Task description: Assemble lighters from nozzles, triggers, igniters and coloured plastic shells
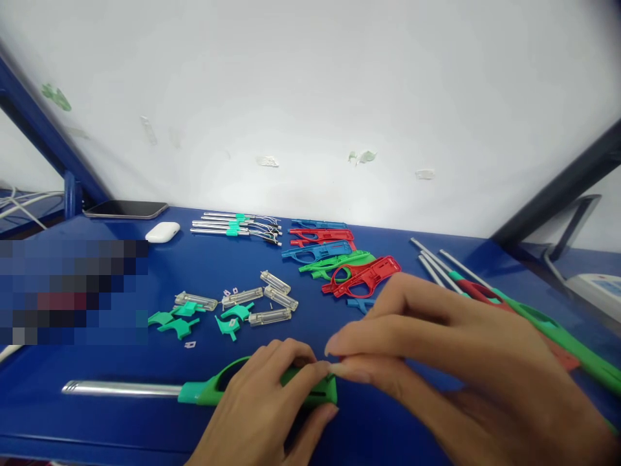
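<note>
The green lighter (213, 392) lay lengthwise on the blue table (121, 427), near its front edge, its muzzle pointing left. It had 3 visible sections: a slim, shiny metal tube (123, 389) with dark slots by the tip, a turquoise collar (190, 392) seated around the tube's base, and a brighter green handle (331, 393). The handle's curved guard arched on the side away from the person. The left hand (269, 401) covered the middle of the handle and held it; the rounded butt showed beyond, with a dark slot along it. The right hand's fingertips (356, 372) hid the butt's upper corner.
</note>
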`<state>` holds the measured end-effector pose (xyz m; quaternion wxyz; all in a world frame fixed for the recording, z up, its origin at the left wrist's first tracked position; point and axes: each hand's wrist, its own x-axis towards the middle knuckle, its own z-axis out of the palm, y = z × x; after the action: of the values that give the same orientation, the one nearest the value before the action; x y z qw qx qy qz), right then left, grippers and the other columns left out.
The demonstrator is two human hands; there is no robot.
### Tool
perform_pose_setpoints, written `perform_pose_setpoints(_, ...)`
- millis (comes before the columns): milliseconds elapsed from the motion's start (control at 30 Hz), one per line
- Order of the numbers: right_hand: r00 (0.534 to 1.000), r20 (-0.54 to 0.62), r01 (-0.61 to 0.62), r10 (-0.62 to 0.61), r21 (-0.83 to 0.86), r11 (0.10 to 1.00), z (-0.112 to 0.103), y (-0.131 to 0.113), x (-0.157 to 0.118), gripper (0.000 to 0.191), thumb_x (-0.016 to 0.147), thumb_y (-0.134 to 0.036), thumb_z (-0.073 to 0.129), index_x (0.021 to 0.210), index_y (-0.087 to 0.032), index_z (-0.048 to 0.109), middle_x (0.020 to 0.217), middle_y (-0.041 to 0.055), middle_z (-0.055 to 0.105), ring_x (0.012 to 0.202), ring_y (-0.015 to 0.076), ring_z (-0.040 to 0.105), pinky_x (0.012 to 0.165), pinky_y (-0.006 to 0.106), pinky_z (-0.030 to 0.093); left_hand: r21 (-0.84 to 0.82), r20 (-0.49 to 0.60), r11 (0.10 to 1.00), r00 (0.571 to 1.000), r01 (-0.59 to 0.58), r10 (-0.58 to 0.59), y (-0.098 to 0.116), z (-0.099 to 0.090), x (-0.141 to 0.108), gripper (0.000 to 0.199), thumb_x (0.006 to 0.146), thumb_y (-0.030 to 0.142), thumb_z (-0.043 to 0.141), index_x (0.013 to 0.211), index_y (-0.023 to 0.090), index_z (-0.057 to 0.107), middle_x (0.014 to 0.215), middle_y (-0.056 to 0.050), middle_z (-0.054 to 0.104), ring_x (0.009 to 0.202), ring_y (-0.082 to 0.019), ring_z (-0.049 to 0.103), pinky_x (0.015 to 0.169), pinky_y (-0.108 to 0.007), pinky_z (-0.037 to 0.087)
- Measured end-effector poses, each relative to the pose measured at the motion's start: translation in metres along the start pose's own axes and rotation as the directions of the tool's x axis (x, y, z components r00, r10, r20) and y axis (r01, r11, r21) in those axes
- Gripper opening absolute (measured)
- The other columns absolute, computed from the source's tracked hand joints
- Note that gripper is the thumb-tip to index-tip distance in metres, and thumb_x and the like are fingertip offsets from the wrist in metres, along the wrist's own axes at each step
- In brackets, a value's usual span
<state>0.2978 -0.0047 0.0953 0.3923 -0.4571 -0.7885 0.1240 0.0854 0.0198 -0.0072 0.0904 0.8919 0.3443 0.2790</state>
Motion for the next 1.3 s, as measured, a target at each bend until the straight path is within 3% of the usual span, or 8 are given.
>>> perform_pose_setpoints(67,1.000,-0.015,0.007,-0.007,-0.019,1.000,0.0009,-0.0007,0.0014,0.016,0.101,-0.025,0.066,0.093,-0.033,0.077,0.091,-0.0029,0.076,0.073,0.0112,0.074,0.060,0.014,0.059,-0.006,-0.026,1.000,1.000,-0.013,0.013,0.0000,0.0012,0.0011,0.026,0.101,0.025,0.058,0.125,0.030,0.067,0.117,-0.006,0.076,0.095,-0.027,0.076,0.081,-0.044,0.067)
perform_pose_setpoints(267,0.997,-0.024,0.066,-0.067,-0.022,0.998,0.0009,0.0061,-0.0056,0.034,0.101,-0.032,0.063,0.132,-0.043,0.070,0.117,-0.0004,0.080,0.101,0.0220,0.080,0.067,0.021,0.066,-0.045,-0.015,0.999,1.000,0.004,-0.004,-0.0017,0.0041,0.0002,0.024,0.099,0.025,0.063,0.121,0.032,0.067,0.118,-0.004,0.075,0.097,-0.027,0.076,0.084,-0.047,0.067)
perform_pose_setpoints(467,1.000,-0.016,0.024,-0.025,-0.069,0.997,0.0018,0.0023,-0.0009,0.020,0.102,-0.024,0.061,0.098,-0.034,0.078,0.097,-0.0010,0.080,0.076,0.0139,0.078,0.056,0.015,0.059,-0.016,-0.035,1.000,0.999,-0.010,0.010,0.0002,0.0020,0.0000,0.027,0.099,0.022,0.059,0.124,0.030,0.066,0.119,-0.005,0.075,0.096,-0.027,0.076,0.081,-0.044,0.067)
perform_pose_setpoints(667,0.997,0.037,0.070,-0.072,0.065,0.995,-0.0063,0.0055,-0.0031,0.033,0.105,-0.029,0.062,0.135,-0.042,0.068,0.123,-0.0020,0.078,0.107,0.0178,0.079,0.081,0.017,0.065,0.031,0.001,1.000,1.000,0.004,-0.004,-0.0004,0.0027,-0.0015,0.036,0.093,0.029,0.070,0.129,0.031,0.067,0.122,-0.006,0.075,0.104,-0.030,0.074,0.090,-0.047,0.065)
perform_pose_setpoints(900,0.996,0.008,0.088,-0.088,-0.028,0.996,-0.0012,0.0050,-0.0028,0.019,0.105,-0.027,0.063,0.092,-0.032,0.077,0.089,-0.0022,0.080,0.070,0.0121,0.076,0.067,0.014,0.062,0.063,0.075,0.998,0.997,-0.024,0.019,-0.0015,0.0038,-0.0038,0.038,0.092,0.018,0.067,0.130,0.025,0.067,0.118,-0.006,0.077,0.101,-0.032,0.074,0.092,-0.055,0.066)
perform_pose_setpoints(1067,0.994,-0.047,0.099,-0.102,-0.053,0.994,-0.0030,0.0074,-0.0078,0.023,0.105,-0.039,0.063,0.124,-0.036,0.075,0.122,0.0007,0.080,0.103,0.0197,0.081,0.075,0.017,0.066,0.095,0.045,0.994,0.998,-0.058,0.054,-0.0015,0.0041,-0.0034,0.036,0.098,0.020,0.063,0.134,0.022,0.065,0.123,-0.010,0.075,0.101,-0.032,0.073,0.088,-0.053,0.067)
perform_pose_setpoints(1133,0.992,0.001,0.129,-0.129,0.040,0.991,-0.0037,0.0074,-0.0076,0.029,0.107,-0.049,0.059,0.130,-0.038,0.073,0.119,-0.0008,0.080,0.107,0.0194,0.079,0.085,0.019,0.065,0.112,0.033,0.992,0.998,-0.061,0.058,-0.0010,0.0036,-0.0029,0.034,0.099,0.022,0.062,0.133,0.021,0.065,0.122,-0.011,0.075,0.098,-0.031,0.073,0.086,-0.050,0.067)
perform_pose_setpoints(1300,0.999,0.022,0.043,-0.045,0.059,0.997,0.0018,0.0015,0.0017,0.018,0.106,-0.029,0.063,0.096,-0.032,0.078,0.091,-0.0051,0.077,0.072,0.0072,0.075,0.072,0.009,0.060,0.099,0.075,0.993,0.996,-0.058,0.050,-0.0009,0.0025,-0.0008,0.033,0.100,0.018,0.057,0.132,0.022,0.065,0.120,-0.010,0.075,0.098,-0.030,0.072,0.087,-0.048,0.067)
